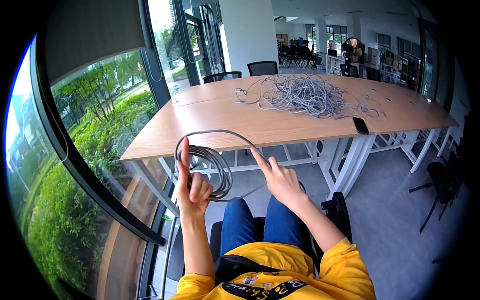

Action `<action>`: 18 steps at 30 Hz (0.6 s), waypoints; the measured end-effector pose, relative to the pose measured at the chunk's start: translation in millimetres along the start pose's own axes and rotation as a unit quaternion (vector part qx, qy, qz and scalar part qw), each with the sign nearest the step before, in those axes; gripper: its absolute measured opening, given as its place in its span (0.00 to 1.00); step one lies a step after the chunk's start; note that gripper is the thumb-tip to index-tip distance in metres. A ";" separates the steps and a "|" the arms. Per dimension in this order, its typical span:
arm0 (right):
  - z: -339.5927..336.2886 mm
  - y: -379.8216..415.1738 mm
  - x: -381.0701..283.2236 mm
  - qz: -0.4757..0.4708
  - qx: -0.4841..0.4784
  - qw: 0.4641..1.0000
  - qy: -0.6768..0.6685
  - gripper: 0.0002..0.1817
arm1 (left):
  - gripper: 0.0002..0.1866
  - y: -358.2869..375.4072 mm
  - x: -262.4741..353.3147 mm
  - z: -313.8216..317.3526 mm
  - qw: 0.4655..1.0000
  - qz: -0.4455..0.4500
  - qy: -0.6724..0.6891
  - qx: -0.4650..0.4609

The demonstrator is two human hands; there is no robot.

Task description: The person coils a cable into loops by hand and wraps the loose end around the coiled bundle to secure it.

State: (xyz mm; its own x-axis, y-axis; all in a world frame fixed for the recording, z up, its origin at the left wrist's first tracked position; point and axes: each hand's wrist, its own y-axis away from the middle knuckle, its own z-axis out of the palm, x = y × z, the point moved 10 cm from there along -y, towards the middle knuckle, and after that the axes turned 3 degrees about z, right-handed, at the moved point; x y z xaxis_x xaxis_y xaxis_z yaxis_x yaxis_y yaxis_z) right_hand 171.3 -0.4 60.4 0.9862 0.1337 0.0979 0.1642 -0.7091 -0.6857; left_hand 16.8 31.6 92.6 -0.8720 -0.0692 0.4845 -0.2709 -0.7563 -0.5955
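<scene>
head view: the left hand [194, 187] is closed around a coil of grey cable [210, 167] held up over the knees, in front of the table [210, 120]. the right hand [282, 180] is loosely open, its fingers guiding the cable's free run. the step looks like winding: 1 more loop must be laid onto the coil. a tangled cable pile [307, 95] and a phone [360, 125] lie on the table.

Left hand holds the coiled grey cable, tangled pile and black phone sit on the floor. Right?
Not quite. The left hand does hold the coiled grey cable, but the tangled pile and the black phone sit on the wooden table, not on the floor. The head view shows this; the right hand touches the loop's other side.
</scene>
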 end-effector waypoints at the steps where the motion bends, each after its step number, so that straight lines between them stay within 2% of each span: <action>1: -1.7 1.1 -1.3 -0.014 0.031 0.999 -0.022 0.40 | 0.26 0.1 1.5 -1.6 1.000 0.000 0.000 0.000; 3: -4.3 2.0 -3.7 -0.029 0.063 0.997 -0.043 0.43 | 0.25 0.0 3.9 -4.9 0.998 0.003 0.062 0.006; 5: -4.5 3.6 -5.1 -0.035 0.066 0.992 -0.102 0.42 | 0.25 0.0 8.5 -2.7 0.998 0.016 0.058 -0.001; 9: -1.4 5.3 -2.3 -0.031 0.057 0.992 -0.106 0.42 | 0.25 -0.1 14.9 1.7 0.999 0.032 0.034 -0.010; 11: -4.4 7.6 -8.6 -0.058 0.052 0.995 -0.055 0.38 | 0.25 -0.3 14.1 1.3 0.999 0.030 0.033 -0.010; 12: -5.8 8.3 -8.9 -0.058 0.053 0.995 -0.054 0.38 | 0.26 -0.2 13.4 -0.7 0.999 0.031 0.005 -0.004; 14: -2.3 9.4 -12.8 -0.061 0.023 0.997 -0.029 0.31 | 0.26 0.7 9.9 -4.1 0.999 0.031 -0.023 0.002; 18: -2.1 7.6 -19.7 -0.049 -0.006 0.999 -0.023 0.25 | 0.26 -0.2 -9.3 -4.6 0.962 0.011 -0.271 0.019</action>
State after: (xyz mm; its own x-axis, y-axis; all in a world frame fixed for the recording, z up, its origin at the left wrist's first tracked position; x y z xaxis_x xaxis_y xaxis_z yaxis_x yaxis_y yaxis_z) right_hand 153.2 -9.9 54.8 0.9635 0.2337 0.1303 0.2597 -0.6992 -0.6661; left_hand 23.1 35.3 85.3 -0.5341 -0.4075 0.7407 -0.2305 -0.7728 -0.5914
